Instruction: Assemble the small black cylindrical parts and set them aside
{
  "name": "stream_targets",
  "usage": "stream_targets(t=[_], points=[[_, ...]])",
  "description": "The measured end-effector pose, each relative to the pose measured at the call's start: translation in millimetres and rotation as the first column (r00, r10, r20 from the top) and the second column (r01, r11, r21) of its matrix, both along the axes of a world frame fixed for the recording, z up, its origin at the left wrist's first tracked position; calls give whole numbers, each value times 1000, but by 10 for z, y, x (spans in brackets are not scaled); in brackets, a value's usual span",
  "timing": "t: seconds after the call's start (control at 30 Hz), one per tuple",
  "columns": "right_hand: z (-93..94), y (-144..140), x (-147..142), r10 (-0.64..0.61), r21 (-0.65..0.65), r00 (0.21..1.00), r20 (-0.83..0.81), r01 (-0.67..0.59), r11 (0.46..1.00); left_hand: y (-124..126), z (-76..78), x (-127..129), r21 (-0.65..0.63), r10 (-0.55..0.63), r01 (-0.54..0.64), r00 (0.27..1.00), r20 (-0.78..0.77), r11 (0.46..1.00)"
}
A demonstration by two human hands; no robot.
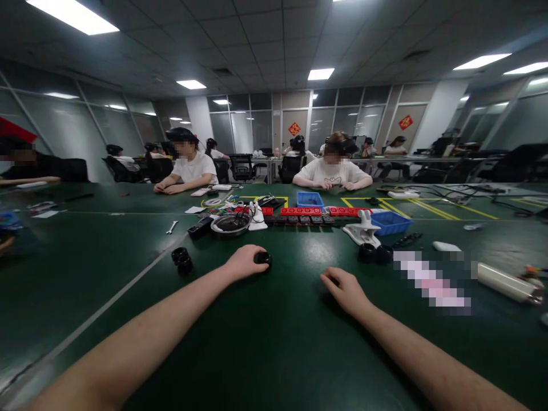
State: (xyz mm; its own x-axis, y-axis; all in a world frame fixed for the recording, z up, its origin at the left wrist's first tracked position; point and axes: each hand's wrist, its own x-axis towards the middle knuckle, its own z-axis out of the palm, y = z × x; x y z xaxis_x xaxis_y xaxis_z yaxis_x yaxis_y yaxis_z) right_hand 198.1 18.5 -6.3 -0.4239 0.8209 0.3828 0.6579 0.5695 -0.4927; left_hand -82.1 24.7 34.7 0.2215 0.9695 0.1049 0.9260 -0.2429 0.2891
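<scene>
Left hand (pixel 244 262) out over the green counter (pixel 274 342), fingers curled onto a small black round part (pixel 264 258), closed on it at the fingertips; part resting on or just above the counter surface, cannot tell which. Right hand (pixel 345 290) down flat-ish on the counter to the right of that grip, fingers loosely curled, nothing visibly held; whether fully closed, cannot tell.

Progress, as a judgement: early. One black part in hand, nothing joined to it. Two more black round pieces (pixel 182 260) lying well apart to the left of the grip, untouched; another pair of black rings (pixel 374 253) beyond the right hand, also untouched.

Beyond the grip: a dark round dish (pixel 230 224), a white clamp-like tool (pixel 363 228), a blue tray (pixel 390 222), a row of red and black blocks (pixel 302 214), a second blue bin (pixel 309 199). Off to the right of the right hand, a white cylinder (pixel 507 283) lying on its side. A small wrench (pixel 172 227) far left.

Across the counter, two seated people in white shirts (pixel 329 171), hands on their own work, well away. Nothing between the two hands; bare counter there.
</scene>
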Motion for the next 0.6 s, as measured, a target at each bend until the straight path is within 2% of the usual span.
stream_targets(t=[0.03,0.1,0.2,0.37,0.47,0.6], points=[[4,-3,-3,1,-5,1000,0,-1,1000,-50,-46,171,22,-47,46,998,32,999],[2,-3,-5,7,-27,1000,4,-6,1000,-144,-131,445,95,-175,159,966,192,983],[-23,14,17,44,-80,999,-13,-45,996,-221,-235,676,112,-261,236,898,355,965],[5,55,73,220,-224,975,-32,-222,949,-178,-326,738,58,-244,250,824,511,966],[110,98,40,299,-312,954,-11,-287,906,-140,-317,708,21,-278,318,795,539,948],[220,206,-79,403,-361,913,69,-354,863,-128,-275,675,-17,-303,378,767,566,926]])
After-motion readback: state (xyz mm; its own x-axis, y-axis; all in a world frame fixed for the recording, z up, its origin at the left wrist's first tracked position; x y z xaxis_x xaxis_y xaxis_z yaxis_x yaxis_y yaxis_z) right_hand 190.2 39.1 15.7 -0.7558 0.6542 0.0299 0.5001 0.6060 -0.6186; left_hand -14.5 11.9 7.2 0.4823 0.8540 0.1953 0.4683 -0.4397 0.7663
